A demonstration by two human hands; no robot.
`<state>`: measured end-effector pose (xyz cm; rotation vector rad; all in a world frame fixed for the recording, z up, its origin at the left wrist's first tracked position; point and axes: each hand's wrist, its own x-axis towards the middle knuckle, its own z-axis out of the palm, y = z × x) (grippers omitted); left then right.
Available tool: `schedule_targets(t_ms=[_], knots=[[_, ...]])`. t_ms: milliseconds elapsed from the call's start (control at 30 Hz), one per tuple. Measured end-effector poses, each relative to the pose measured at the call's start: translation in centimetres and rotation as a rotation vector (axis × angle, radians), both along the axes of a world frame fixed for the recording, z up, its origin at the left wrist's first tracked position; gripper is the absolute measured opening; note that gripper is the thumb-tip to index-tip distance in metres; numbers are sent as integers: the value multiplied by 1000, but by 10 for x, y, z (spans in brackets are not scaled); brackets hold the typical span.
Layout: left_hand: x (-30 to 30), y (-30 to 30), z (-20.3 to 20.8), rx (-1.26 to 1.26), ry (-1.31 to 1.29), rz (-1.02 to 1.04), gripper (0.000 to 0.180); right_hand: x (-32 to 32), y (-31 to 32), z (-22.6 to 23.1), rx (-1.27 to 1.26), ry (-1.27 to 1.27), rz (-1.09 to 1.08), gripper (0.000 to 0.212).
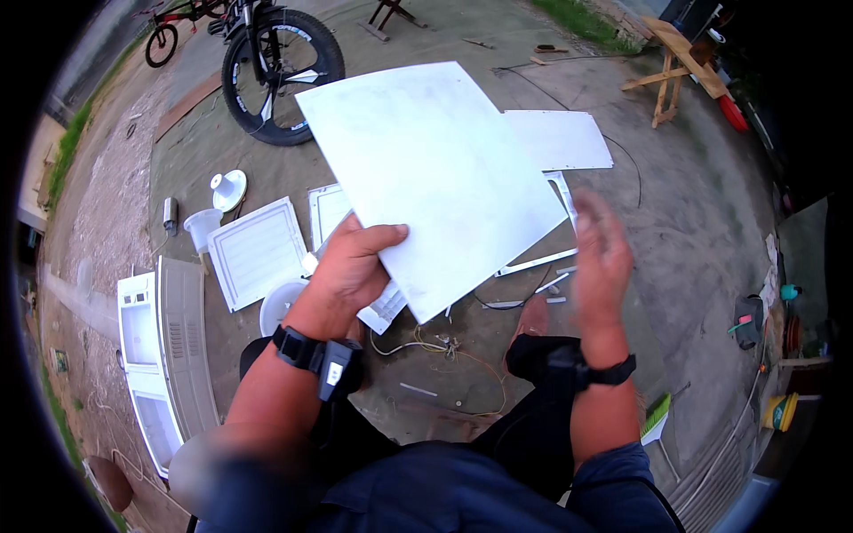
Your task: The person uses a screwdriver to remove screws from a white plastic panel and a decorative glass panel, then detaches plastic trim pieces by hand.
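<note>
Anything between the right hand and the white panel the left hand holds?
Head view: nothing held lies between. The right hand is open beside the white panel; only ground parts show in the gap. The left hand grips the panel.

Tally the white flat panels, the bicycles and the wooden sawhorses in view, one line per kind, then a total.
White flat panels: 4 (held sheet, sheet on ground, ribbed panel, panel partly hidden behind the sheet)
Bicycles: 2 (large, red)
Wooden sawhorses: 1
Total: 7
</note>
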<state>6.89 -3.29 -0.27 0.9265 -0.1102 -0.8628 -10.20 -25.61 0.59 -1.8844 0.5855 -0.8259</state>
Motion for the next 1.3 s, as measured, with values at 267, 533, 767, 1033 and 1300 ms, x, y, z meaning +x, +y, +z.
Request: schedule_targets(t_ms=[267, 533, 767, 1033, 1300], knots=[[12, 12, 6, -60, -32, -21, 61, -7, -51, -19, 924, -318, 5, 63], [10, 14, 8, -59, -39, -15, 70, 12, -8, -15, 1167, -439, 355, 54], [10, 14, 7, -56, -47, -45, 68, 10, -7, -16, 1151, -443, 396, 51], [16, 0, 1, 427, -110, 35, 64, 8, -16, -26, 976, -397, 370, 49], [2, -2, -19, 612, -765, 20, 74, 18, -5, -23, 844, -261, 214, 34]])
